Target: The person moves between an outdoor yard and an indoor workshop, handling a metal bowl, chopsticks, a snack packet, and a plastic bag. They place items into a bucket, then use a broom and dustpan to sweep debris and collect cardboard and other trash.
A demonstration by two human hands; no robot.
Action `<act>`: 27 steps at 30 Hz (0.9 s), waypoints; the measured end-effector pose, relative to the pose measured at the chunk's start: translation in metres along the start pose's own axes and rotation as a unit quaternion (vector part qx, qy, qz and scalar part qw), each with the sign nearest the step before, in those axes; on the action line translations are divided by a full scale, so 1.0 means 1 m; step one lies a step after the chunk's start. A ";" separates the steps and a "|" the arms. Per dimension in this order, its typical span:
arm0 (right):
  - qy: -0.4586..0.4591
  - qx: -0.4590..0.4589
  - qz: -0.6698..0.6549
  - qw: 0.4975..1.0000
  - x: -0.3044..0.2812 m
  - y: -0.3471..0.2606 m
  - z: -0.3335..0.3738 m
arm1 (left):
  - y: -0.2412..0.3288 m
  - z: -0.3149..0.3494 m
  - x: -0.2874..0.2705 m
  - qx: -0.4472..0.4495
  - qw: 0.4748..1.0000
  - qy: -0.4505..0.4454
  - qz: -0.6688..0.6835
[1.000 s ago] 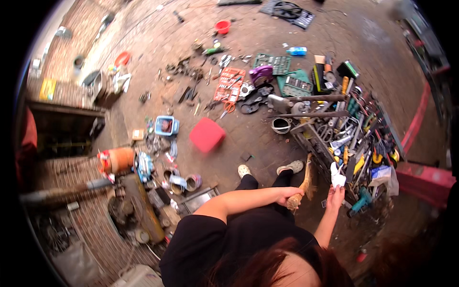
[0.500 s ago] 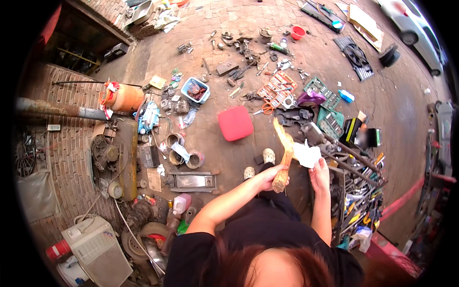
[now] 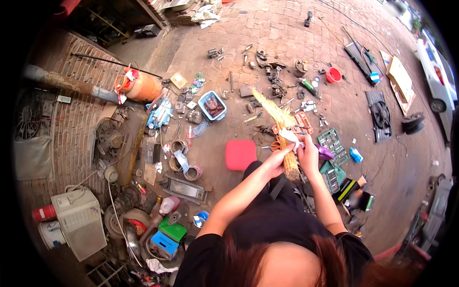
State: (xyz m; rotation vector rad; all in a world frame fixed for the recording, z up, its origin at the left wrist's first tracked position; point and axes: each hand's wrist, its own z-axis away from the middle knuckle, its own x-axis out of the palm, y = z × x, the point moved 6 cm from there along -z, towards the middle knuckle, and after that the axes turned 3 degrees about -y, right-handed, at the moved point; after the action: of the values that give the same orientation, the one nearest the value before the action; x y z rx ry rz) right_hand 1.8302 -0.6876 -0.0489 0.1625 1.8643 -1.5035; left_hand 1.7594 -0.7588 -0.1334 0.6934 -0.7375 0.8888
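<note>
A straw hand broom (image 3: 276,115) is held out in front of me, its frayed bristles pointing away and its bound handle end toward my body. My left hand (image 3: 276,161) is closed round the handle. Close beside it, my right hand (image 3: 307,154) pinches a crumpled white tissue (image 3: 290,137) against the broom, above my left hand. The tissue partly covers the binding, and the right fingertips are partly hidden behind it.
A red square stool (image 3: 240,154) stands just ahead of my legs. Left of it are a blue basin (image 3: 212,105), an orange gas cylinder (image 3: 146,87) and a floor jack (image 3: 185,190). Green socket-set cases (image 3: 333,145) and a red bowl (image 3: 333,74) lie to the right among scattered metal parts.
My right hand has brought the tissue from beside the broom onto its handle, near my left hand. The view has shifted, and the stool is now nearer my legs.
</note>
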 end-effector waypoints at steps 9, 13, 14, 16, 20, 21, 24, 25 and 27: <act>-0.151 0.000 -0.209 0.966 0.045 -0.014 -0.159 | 0.166 -0.060 0.025 0.074 0.993 -0.066 0.057; -0.204 0.040 -0.235 0.950 0.099 -0.040 -0.244 | 0.253 -0.088 -0.009 0.066 0.993 -0.073 0.071; -0.218 0.037 -0.215 0.951 0.118 -0.049 -0.266 | 0.273 -0.096 -0.023 0.067 0.992 -0.077 0.075; -0.188 0.077 -0.189 0.961 0.162 -0.056 -0.314 | 0.325 -0.106 -0.045 0.098 0.989 -0.070 0.083; -0.237 0.072 -0.219 0.944 0.233 -0.113 -0.414 | 0.442 -0.077 -0.089 0.114 0.991 -0.024 0.074; -0.217 0.073 -0.247 0.941 0.243 -0.125 -0.442 | 0.473 -0.063 -0.091 0.112 0.989 -0.010 0.098; -0.145 0.061 -0.292 0.943 0.256 -0.161 -0.529 | 0.554 -0.031 -0.116 0.128 0.983 0.009 0.129; -0.122 0.069 -0.309 0.941 0.259 -0.167 -0.554 | 0.579 -0.022 -0.126 0.137 0.981 0.025 0.132; -0.097 0.087 -0.326 0.936 0.268 -0.170 -0.600 | 0.627 -0.005 -0.144 0.164 0.974 0.043 0.147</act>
State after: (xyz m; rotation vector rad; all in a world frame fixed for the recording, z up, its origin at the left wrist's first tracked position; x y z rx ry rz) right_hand 1.2768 -0.2950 -0.0395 -0.5607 1.6999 -2.0372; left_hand 1.1583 -0.5304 -0.1131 0.8442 -0.6307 1.3243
